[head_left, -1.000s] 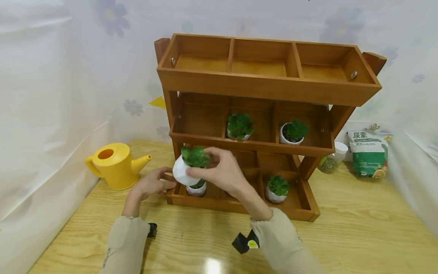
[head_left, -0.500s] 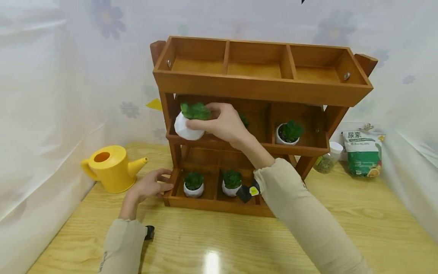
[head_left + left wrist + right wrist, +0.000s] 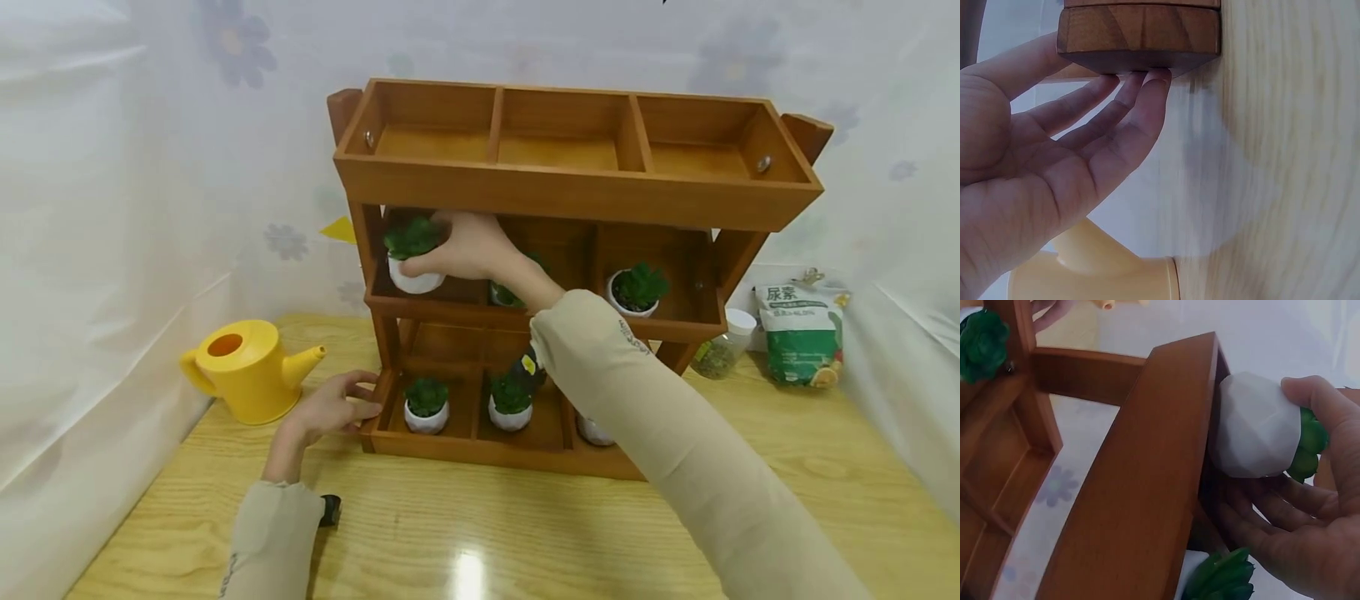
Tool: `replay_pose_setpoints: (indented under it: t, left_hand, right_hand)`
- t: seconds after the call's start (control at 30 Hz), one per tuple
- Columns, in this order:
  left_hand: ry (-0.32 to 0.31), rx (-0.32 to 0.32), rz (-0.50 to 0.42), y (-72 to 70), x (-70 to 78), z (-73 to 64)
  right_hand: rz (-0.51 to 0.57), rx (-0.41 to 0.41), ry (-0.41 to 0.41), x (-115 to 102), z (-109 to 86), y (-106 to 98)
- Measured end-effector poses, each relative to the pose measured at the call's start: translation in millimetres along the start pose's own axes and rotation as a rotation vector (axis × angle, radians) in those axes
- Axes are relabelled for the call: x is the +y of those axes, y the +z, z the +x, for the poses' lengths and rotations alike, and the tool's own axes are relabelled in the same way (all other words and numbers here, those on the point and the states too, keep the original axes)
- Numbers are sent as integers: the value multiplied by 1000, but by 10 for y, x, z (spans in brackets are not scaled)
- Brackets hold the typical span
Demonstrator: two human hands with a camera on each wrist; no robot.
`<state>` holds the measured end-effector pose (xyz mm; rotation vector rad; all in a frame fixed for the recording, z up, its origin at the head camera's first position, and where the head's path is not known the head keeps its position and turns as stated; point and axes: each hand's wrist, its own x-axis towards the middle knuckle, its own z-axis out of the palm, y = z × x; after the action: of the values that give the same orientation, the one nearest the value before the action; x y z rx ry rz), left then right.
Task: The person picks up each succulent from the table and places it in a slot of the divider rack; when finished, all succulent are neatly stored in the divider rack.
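My right hand point(image 3: 474, 246) holds a potted succulent point(image 3: 416, 275), thumb against its white faceted pot, in the left compartment of the wooden shelf's point(image 3: 570, 193) middle tier. In the right wrist view the pot point(image 3: 1257, 428) sits partly behind the tier's front board point(image 3: 1141, 469), fingers underneath and thumb near the rim. My left hand point(image 3: 330, 404) touches the left end of the bottom tier. Its fingertips rest against the wooden end point(image 3: 1138, 31) in the left wrist view. Beside my right wrist, another succulent point(image 3: 504, 296) in the middle compartment is partly hidden.
Another succulent point(image 3: 633, 290) stands at the middle tier's right. Bottom-tier succulents point(image 3: 426, 408) sit one per compartment, the right one mostly behind my sleeve. A yellow watering can point(image 3: 251, 371) stands left; a lidded jar point(image 3: 723, 346) and green-white bag point(image 3: 802, 333) stand right.
My right hand has raised the potted succulent from over the bottom tier, then moved it back into the middle tier's left compartment, turning the pot more upright. My left hand stays at the shelf end.
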<state>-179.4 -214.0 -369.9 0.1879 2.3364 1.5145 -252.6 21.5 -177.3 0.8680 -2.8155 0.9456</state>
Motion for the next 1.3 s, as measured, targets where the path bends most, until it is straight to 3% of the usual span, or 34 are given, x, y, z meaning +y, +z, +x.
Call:
replay_pose_setpoints:
  t: [0.27,0.8,1.3]
  left_hand:
    - [18,12,18,-21,-5,-20]
    - [18,3,10,-21,-12,-38]
    - [15,0,17,-11,-7,-27]
  right_hand:
    - [-114,-67,3,-42,152,9]
    - [-197,-213,20,-57,326,-45]
    - [-277,-314,68,-77,310,-124]
